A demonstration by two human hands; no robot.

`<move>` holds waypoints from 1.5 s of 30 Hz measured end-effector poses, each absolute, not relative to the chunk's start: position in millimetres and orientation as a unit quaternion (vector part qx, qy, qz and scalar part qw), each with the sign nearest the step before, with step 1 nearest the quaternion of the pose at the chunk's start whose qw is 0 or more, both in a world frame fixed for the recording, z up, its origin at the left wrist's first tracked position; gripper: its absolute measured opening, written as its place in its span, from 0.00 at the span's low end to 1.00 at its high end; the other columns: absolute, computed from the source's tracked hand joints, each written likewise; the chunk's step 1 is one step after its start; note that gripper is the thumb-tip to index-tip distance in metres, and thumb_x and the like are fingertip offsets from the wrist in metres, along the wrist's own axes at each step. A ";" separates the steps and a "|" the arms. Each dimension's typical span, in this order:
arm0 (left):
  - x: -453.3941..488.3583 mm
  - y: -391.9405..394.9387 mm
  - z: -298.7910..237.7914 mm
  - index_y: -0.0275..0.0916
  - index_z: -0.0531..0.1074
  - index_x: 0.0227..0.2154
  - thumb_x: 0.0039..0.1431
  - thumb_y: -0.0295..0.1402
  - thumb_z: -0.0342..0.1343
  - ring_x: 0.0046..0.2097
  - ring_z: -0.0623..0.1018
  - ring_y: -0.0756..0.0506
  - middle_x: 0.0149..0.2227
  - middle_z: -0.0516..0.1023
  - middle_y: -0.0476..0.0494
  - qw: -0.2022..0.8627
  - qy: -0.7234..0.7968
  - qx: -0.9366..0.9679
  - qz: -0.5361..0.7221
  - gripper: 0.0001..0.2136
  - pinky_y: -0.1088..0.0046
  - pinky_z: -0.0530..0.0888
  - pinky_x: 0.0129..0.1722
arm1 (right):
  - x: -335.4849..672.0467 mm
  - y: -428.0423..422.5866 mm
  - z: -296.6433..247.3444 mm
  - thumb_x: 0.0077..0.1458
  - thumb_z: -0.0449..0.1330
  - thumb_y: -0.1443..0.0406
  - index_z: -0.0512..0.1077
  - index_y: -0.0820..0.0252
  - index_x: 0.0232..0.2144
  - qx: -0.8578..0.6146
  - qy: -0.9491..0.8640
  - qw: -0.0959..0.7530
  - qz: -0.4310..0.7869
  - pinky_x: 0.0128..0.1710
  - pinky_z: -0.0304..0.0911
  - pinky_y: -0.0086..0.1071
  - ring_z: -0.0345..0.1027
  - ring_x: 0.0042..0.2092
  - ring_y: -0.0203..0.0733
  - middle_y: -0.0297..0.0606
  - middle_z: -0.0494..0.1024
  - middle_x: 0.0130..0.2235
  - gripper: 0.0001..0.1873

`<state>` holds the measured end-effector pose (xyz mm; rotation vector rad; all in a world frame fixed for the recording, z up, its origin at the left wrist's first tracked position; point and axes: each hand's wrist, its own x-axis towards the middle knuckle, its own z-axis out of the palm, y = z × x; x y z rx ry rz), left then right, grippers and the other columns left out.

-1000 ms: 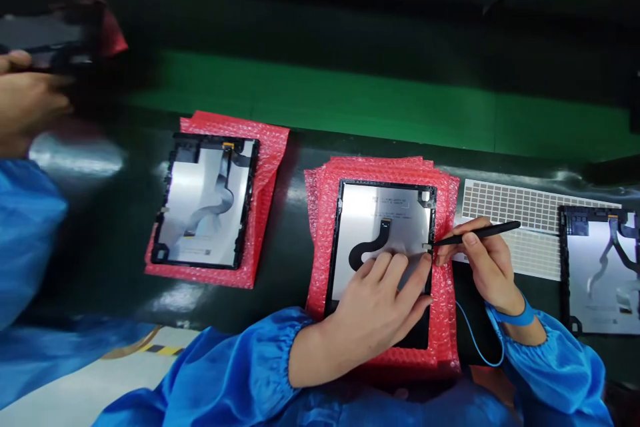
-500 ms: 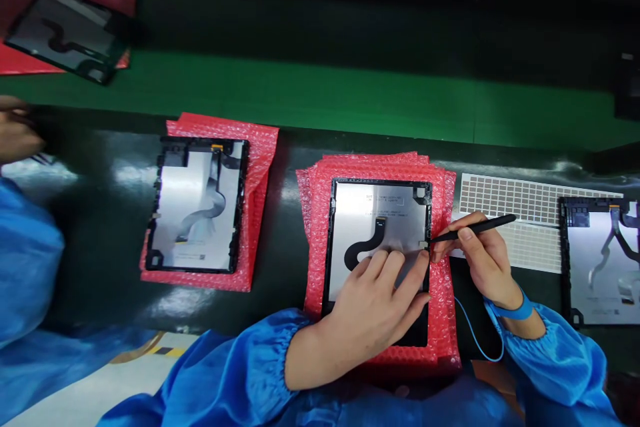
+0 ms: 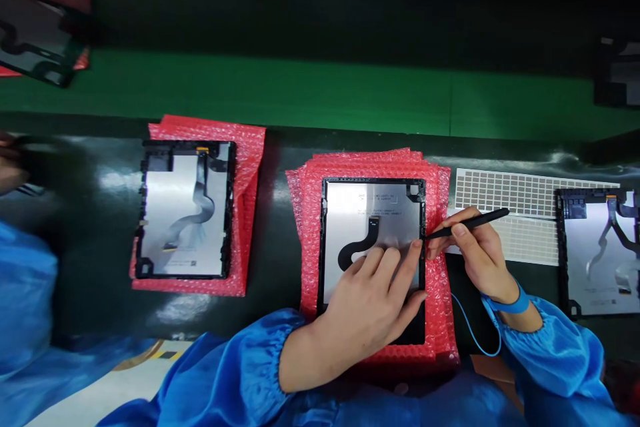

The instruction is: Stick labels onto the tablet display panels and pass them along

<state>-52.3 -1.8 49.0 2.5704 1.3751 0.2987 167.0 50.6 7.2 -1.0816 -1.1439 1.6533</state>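
Note:
A tablet panel [image 3: 380, 213] with a black frame, a silver back and a curved black flex cable lies on a stack of red bubble wrap [image 3: 310, 227] in front of me. My left hand [image 3: 373, 303] rests flat on the panel with its fingers spread, the forefinger near the panel's right edge. My right hand [image 3: 477, 253] pinches a black stylus-like tool [image 3: 470, 222] whose tip touches the panel's right edge beside that forefinger. A blue wrist strap [image 3: 507, 307] with a blue cord circles my right wrist.
A second panel [image 3: 185, 210] lies on red bubble wrap to the left, a third [image 3: 600, 253] at the right edge. A white sheet of small labels [image 3: 520, 197] lies behind my right hand. A co-worker's blue sleeve [image 3: 25, 300] is at left. A green conveyor belt [image 3: 300, 93] carries another panel [image 3: 35, 37].
The panel at the far left, earlier held by the co-worker, now lies on the belt and is drifting left. My hands hold nearly the same pose; the view has shifted slightly.

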 end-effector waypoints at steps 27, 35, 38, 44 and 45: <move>-54.1 4.8 48.0 0.28 0.67 0.69 0.70 0.41 0.59 0.42 0.82 0.36 0.45 0.78 0.33 0.115 0.461 0.874 0.101 0.30 0.61 0.82 0.33 | 245.8 64.2 -3.6 0.71 0.65 0.50 0.75 0.55 0.44 -0.596 -0.545 0.357 0.470 0.32 0.81 0.36 0.83 0.31 0.44 0.38 0.86 0.32 0.16; -54.3 1.3 45.3 0.27 0.65 0.70 0.72 0.43 0.57 0.46 0.81 0.33 0.45 0.79 0.31 0.116 0.456 0.876 0.107 0.31 0.56 0.83 0.37 | 250.4 69.1 -6.0 0.70 0.66 0.49 0.76 0.56 0.44 -0.582 -0.530 0.356 0.504 0.30 0.79 0.32 0.83 0.30 0.42 0.39 0.86 0.33 0.17; -63.2 1.3 48.4 0.27 0.65 0.69 0.74 0.43 0.55 0.45 0.81 0.35 0.45 0.79 0.32 0.170 0.442 0.864 0.174 0.29 0.56 0.84 0.39 | 251.8 70.5 -5.3 0.69 0.67 0.49 0.76 0.56 0.43 -0.581 -0.520 0.358 0.513 0.29 0.79 0.33 0.83 0.30 0.43 0.39 0.86 0.32 0.17; -108.0 11.2 54.3 0.40 0.73 0.59 0.71 0.29 0.60 0.44 0.82 0.43 0.46 0.80 0.41 0.208 0.484 0.777 0.346 0.15 0.66 0.82 0.45 | 252.0 70.9 -3.0 0.68 0.68 0.49 0.76 0.56 0.42 -0.594 -0.514 0.360 0.503 0.29 0.79 0.33 0.83 0.30 0.44 0.38 0.86 0.32 0.17; -116.5 13.8 51.5 0.42 0.74 0.58 0.70 0.28 0.61 0.44 0.82 0.44 0.46 0.80 0.42 0.193 0.513 0.755 0.359 0.15 0.66 0.81 0.45 | 251.8 71.2 -2.7 0.67 0.69 0.49 0.76 0.56 0.42 -0.595 -0.515 0.358 0.502 0.29 0.78 0.33 0.83 0.29 0.43 0.38 0.86 0.32 0.17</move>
